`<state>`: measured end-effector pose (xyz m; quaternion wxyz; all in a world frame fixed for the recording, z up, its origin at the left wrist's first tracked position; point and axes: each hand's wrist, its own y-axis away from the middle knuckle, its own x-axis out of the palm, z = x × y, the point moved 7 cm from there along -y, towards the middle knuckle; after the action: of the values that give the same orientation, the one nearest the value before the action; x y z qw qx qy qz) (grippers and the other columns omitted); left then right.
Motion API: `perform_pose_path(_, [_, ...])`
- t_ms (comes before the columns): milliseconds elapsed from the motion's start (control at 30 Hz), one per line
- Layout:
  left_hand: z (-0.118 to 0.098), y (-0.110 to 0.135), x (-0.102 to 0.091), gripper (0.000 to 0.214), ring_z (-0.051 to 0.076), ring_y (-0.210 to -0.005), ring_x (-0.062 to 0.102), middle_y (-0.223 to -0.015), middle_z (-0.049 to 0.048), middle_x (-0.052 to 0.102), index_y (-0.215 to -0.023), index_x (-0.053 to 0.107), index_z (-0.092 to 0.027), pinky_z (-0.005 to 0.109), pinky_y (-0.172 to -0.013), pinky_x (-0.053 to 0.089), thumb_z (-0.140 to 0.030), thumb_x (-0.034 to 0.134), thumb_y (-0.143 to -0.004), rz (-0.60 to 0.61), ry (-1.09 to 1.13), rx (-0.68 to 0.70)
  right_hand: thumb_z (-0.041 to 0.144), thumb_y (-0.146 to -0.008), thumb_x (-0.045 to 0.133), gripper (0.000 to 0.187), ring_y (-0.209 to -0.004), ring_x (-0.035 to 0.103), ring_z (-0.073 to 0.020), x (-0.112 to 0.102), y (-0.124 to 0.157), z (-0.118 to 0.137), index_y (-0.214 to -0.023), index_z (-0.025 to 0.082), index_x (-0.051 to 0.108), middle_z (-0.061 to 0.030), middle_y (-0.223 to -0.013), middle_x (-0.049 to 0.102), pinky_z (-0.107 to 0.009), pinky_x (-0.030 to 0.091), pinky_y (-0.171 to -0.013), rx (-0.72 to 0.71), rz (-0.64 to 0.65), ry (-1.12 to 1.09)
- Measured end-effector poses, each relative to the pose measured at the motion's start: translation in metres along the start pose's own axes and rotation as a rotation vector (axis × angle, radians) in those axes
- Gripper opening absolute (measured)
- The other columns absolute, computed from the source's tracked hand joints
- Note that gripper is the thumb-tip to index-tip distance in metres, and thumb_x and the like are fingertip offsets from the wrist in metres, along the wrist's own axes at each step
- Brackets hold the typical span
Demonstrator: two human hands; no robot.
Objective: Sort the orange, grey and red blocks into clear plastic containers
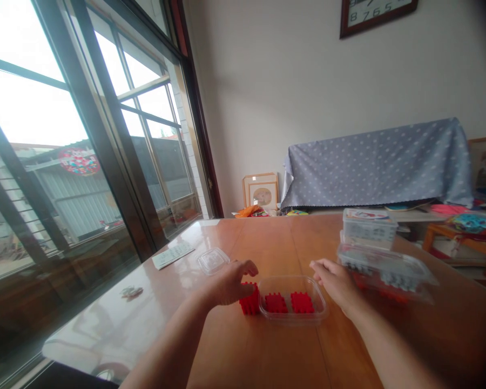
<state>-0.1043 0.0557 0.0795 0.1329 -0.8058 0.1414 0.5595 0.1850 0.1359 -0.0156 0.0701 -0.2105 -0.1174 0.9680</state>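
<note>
My left hand (235, 283) arches over a stack of red notched blocks (250, 305) that stands on the table. Its fingers are apart, and the thumb overlaps the upper part of the stack. Right beside that stack is a clear plastic container (294, 319), holding a red toothed piece (276, 303) and a second red toothed piece (302, 302), side by side. Near the container's right rim, my right hand (335, 280) hovers with its fingers curled together. No object shows at its fingertips.
Clear boxes (389, 267) with grey and red pieces stand at the right, with a lidded box (368, 227) behind. Toward the left of the wooden table (259, 351) are a clear lid (213, 261), a printed sheet (173, 255) and a small clear packet (132, 292).
</note>
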Motion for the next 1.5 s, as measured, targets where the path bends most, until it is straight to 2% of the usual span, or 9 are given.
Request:
perform_pose_path(200, [0.016, 0.011, 0.004, 0.055, 0.026, -0.114, 0.062, -0.127, 0.0068, 0.066, -0.126, 0.056, -0.027, 0.038, -0.093, 0.052, -0.026, 0.074, -0.075, 0.058, -0.062, -0.041, 0.059, -0.089, 0.051, 0.044, -0.067, 0.061, -0.0195, 0.001, 0.002, -0.002, -0.072, 0.022, 0.068, -0.0012, -0.069, 0.069, -0.029, 0.039, -0.061, 0.015, 0.021, -0.006])
perform_pose_path(500, [0.019, 0.01, 0.003, 0.049, 0.026, -0.11, 0.063, -0.121, 0.0072, 0.068, -0.12, 0.058, -0.024, 0.037, -0.091, 0.052, -0.022, 0.075, -0.074, 0.024, -0.045, -0.05, 0.059, -0.09, 0.051, 0.043, -0.066, 0.061, -0.0194, 0.002, 0.002, -0.002, -0.071, 0.022, 0.066, -0.0002, -0.069, 0.069, -0.028, 0.04, -0.062, 0.009, 0.021, 0.002])
perform_pose_path(600, [0.008, 0.004, -0.004, 0.044, 0.023, -0.105, 0.064, -0.117, 0.0061, 0.069, -0.117, 0.06, -0.023, 0.034, -0.089, 0.052, -0.022, 0.072, -0.075, -0.033, -0.003, -0.017, 0.058, -0.09, 0.051, 0.043, -0.065, 0.06, -0.0191, 0.001, 0.002, -0.001, -0.071, 0.023, 0.066, 0.0001, -0.068, 0.068, -0.028, 0.04, -0.062, 0.003, 0.014, -0.006])
perform_pose_path(733, [-0.028, -0.012, -0.003, 0.034, 0.022, -0.1, 0.065, -0.111, 0.005, 0.069, -0.108, 0.065, -0.022, 0.03, -0.084, 0.053, -0.025, 0.071, -0.075, -0.044, 0.017, 0.088, 0.056, -0.09, 0.052, 0.042, -0.065, 0.06, -0.0189, 0.0, 0.001, 0.002, -0.069, 0.023, 0.064, 0.0005, -0.065, 0.067, -0.028, 0.04, -0.062, -0.006, -0.002, -0.008])
perform_pose_path(867, [-0.066, -0.035, 0.019, 0.038, 0.024, -0.101, 0.065, -0.112, 0.0058, 0.068, -0.109, 0.067, -0.023, 0.03, -0.081, 0.053, -0.033, 0.075, -0.074, 0.058, -0.022, 0.151, 0.056, -0.089, 0.051, 0.041, -0.065, 0.061, -0.0196, 0.0, 0.0, 0.002, -0.071, 0.022, 0.066, -0.0007, -0.067, 0.07, -0.028, 0.041, -0.061, -0.004, -0.011, -0.011])
perform_pose_path(1000, [-0.088, -0.054, 0.049, 0.041, 0.024, -0.098, 0.065, -0.11, 0.0044, 0.069, -0.109, 0.068, -0.024, 0.03, -0.078, 0.051, -0.04, 0.077, -0.072, 0.145, -0.093, 0.174, 0.057, -0.089, 0.051, 0.041, -0.07, 0.064, -0.0212, -0.001, -0.002, 0.0, -0.075, 0.023, 0.068, -0.0015, -0.068, 0.071, -0.028, 0.043, -0.063, -0.007, -0.015, -0.029])
perform_pose_path(1200, [-0.092, -0.066, 0.072, 0.045, 0.025, -0.097, 0.065, -0.113, 0.0042, 0.068, -0.111, 0.067, -0.026, 0.03, -0.076, 0.05, -0.046, 0.078, -0.072, 0.17, -0.106, 0.136, 0.056, -0.089, 0.052, 0.04, -0.069, 0.064, -0.0209, -0.003, -0.003, 0.002, -0.074, 0.022, 0.067, -0.0018, -0.068, 0.07, -0.028, 0.043, -0.062, -0.024, -0.033, -0.063])
perform_pose_path(1367, [-0.085, -0.062, 0.071, 0.037, 0.024, -0.1, 0.066, -0.121, 0.0055, 0.067, -0.115, 0.065, -0.024, 0.029, -0.077, 0.051, -0.037, 0.07, -0.08, 0.151, -0.051, 0.102, 0.054, -0.09, 0.052, 0.04, -0.068, 0.063, -0.0202, -0.004, -0.002, 0.004, -0.072, 0.023, 0.067, -0.0007, -0.067, 0.068, -0.028, 0.042, -0.062, -0.028, -0.026, -0.064])
perform_pose_path(1500, [-0.08, -0.057, 0.065, 0.025, 0.021, -0.096, 0.066, -0.115, 0.0046, 0.07, -0.108, 0.065, -0.023, 0.028, -0.077, 0.051, -0.024, 0.059, -0.084, 0.092, -0.023, 0.112, 0.054, -0.091, 0.051, 0.04, -0.068, 0.062, -0.02, -0.004, -0.001, 0.004, -0.072, 0.023, 0.066, -0.0004, -0.067, 0.068, -0.028, 0.041, -0.062, -0.037, -0.027, -0.055])
